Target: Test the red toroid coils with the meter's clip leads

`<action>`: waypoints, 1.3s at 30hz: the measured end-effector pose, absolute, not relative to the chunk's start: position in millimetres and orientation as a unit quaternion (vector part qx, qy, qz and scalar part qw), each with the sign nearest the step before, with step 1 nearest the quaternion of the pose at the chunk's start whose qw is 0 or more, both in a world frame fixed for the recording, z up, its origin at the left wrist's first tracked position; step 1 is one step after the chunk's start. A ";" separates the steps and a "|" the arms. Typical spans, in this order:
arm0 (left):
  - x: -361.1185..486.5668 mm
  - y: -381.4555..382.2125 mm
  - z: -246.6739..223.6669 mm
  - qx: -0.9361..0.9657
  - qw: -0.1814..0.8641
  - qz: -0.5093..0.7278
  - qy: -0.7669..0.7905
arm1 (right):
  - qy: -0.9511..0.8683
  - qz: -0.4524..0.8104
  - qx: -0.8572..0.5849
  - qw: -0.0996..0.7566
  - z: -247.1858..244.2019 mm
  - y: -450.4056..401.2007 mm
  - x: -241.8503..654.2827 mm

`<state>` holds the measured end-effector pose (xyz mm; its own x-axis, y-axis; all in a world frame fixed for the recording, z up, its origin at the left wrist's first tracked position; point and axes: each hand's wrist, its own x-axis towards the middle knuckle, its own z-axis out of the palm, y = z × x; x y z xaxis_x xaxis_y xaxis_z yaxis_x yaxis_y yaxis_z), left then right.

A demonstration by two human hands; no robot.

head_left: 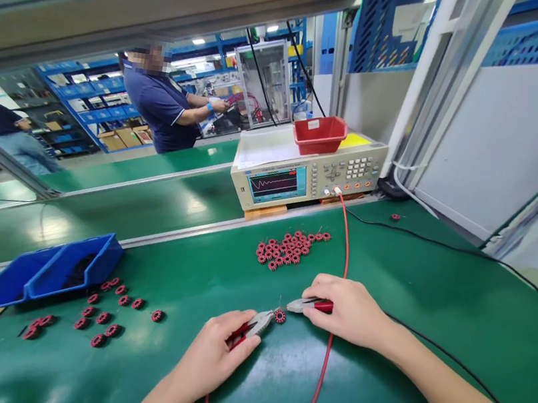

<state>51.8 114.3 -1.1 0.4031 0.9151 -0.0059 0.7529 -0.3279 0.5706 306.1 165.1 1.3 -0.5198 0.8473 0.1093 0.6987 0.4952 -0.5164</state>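
Note:
My left hand (214,354) is closed around a silver test clip (259,323) with red handles. My right hand (350,310) grips a second red-handled test clip (301,305), its jaws pointing left. Between the two tips is a small red-and-black wound ring coil (280,316), with thin wire ends sticking out. Both clip tips are at its wire ends; whether the jaws are fully closed on them is too small to tell. Behind my hands, a group of similar coils (287,248) lies on the green mat (208,266).
A bench tester (308,174) with a lit screen showing a waveform and red "NG" carries a red bin (320,135). A red cable (348,240) and a black cable (425,241) cross the mat. Blue bins (109,258) stand left near scattered coils (103,318). A person (155,100) stands beyond.

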 end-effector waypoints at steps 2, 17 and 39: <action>51.5 114.1 -0.6 0.799 0.253 0.162 0.521 | -0.845 0.208 -0.459 0.178 0.7 165.1 306.2; 51.5 112.6 -1.3 0.805 0.244 0.168 0.515 | -0.834 0.258 -0.444 0.204 10.0 164.6 309.5; 52.9 112.7 0.2 0.803 0.245 0.177 0.514 | -0.837 0.264 -0.439 0.192 10.7 162.4 308.4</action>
<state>52.9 112.7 0.2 0.4087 0.9121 0.0325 0.7381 -0.3513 0.5761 308.4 162.4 10.7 -0.5401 0.8369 0.0892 0.6341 0.4743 -0.6107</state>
